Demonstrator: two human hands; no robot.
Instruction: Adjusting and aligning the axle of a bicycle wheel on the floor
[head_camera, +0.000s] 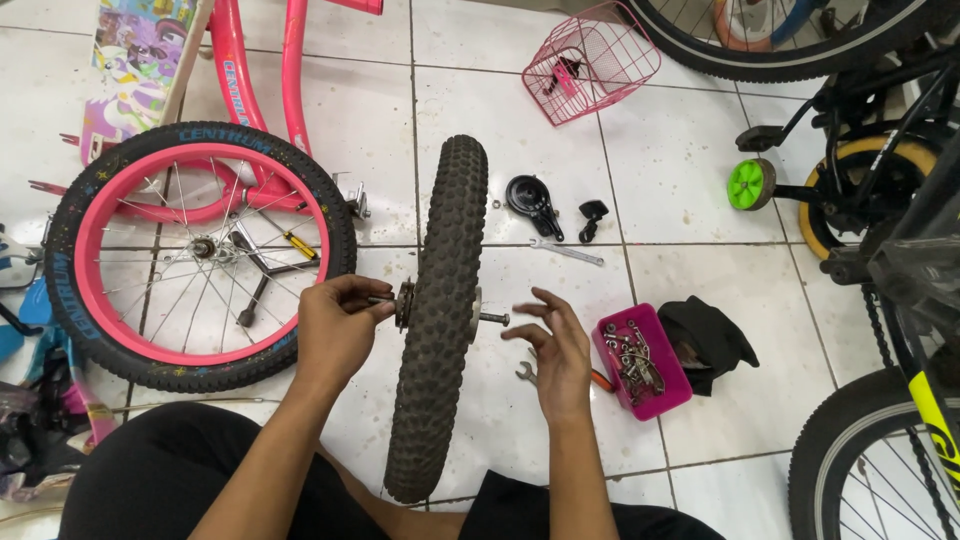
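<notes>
While the knobby black wheel (438, 320) is standing upright on the white tiled floor (690, 200) between the knees, the left hand (335, 330) is pinching its axle end (385, 299), and the right hand (558, 355) is hovering open-fingered beside the opposite axle stub (494, 319), near a pink parts tray (645, 362).

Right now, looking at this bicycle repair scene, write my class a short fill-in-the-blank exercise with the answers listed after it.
1. The knobby black wheel stands upright between the person's two ____.
2. The left hand grips the axle end, while the right hand is ____, touching nothing.
3. The small tray of nuts and bolts is coloured ____.
4. The wire basket lies on the ____ floor.

Answers: hands; open; pink; tiled
</notes>
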